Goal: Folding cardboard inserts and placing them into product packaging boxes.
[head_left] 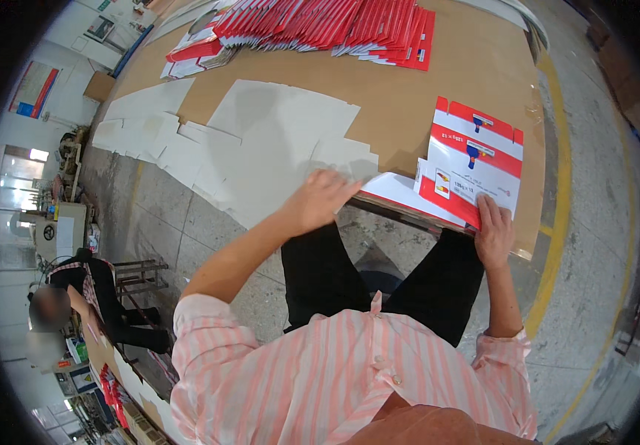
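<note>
A red-and-white printed carton (476, 159) lies at the table's right near edge. The right hand (494, 230) rests extended fingers on its near edge; any grip underneath is hidden. The left hand (324, 200), fingers partly curled, meets the left tip of a white flap (401, 191); whether they pinch it I cannot tell. White cardboard sheets (275, 115) cover the left of the table (401, 111); red-and-white cartons (298, 22) overlap at the far side.

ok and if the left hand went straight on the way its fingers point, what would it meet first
Probably the white panel just left of the red-and-white printed carton; the left hand looks very close to it, though depth and contact are unclear.
</note>
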Action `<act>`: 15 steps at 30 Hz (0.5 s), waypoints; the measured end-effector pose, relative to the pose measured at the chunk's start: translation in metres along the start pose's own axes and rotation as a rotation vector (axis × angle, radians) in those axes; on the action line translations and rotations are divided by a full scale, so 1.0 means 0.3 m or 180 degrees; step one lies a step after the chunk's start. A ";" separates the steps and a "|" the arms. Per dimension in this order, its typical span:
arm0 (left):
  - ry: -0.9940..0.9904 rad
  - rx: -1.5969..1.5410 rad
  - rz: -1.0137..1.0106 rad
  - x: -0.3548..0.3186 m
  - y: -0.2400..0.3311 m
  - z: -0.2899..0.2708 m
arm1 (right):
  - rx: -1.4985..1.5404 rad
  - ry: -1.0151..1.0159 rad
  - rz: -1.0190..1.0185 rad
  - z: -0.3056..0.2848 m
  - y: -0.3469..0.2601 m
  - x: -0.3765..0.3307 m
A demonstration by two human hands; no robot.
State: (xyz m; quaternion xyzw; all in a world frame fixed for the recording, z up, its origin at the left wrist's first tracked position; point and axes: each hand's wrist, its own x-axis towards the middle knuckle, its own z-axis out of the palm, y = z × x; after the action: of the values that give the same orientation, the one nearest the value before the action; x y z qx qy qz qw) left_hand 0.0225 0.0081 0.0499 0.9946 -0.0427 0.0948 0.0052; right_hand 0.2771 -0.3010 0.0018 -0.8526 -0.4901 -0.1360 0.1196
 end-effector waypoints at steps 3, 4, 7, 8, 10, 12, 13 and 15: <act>-0.0048 -0.0237 -0.0568 -0.050 -0.141 -0.028 | 0.0169 -0.0052 -0.0035 -0.006 -0.005 0.011; -0.0047 -0.0246 -0.0579 -0.016 -0.160 -0.036 | 0.0167 -0.0062 -0.0044 -0.004 0.001 0.007; -0.0054 -0.0783 -0.1577 0.068 -0.171 -0.029 | 0.0272 0.0045 -0.0132 0.009 0.003 0.009; -0.0029 -0.0118 -0.1576 0.038 -0.173 0.038 | 0.0218 0.0155 -0.0192 0.012 -0.020 0.019; -0.0004 0.0506 -0.1512 0.038 -0.142 0.092 | 0.0120 0.0249 -0.0204 0.013 -0.020 0.019; -0.0574 -0.0426 -0.2459 0.030 -0.051 0.093 | 0.0086 0.0225 -0.0056 0.004 -0.008 0.003; -0.0583 -0.0417 -0.2474 0.015 -0.022 0.090 | 0.0103 0.0221 -0.0063 0.001 -0.007 0.001; 0.0970 -0.5183 -0.4326 0.006 0.023 0.100 | 0.0328 0.0165 0.0135 -0.002 0.004 -0.007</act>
State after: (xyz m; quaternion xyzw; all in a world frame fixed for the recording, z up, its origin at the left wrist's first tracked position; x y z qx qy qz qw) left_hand 0.0294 0.0005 0.0209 0.4848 0.4707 0.1382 0.7241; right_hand 0.2771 -0.3034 0.0016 -0.8518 -0.4750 -0.1301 0.1788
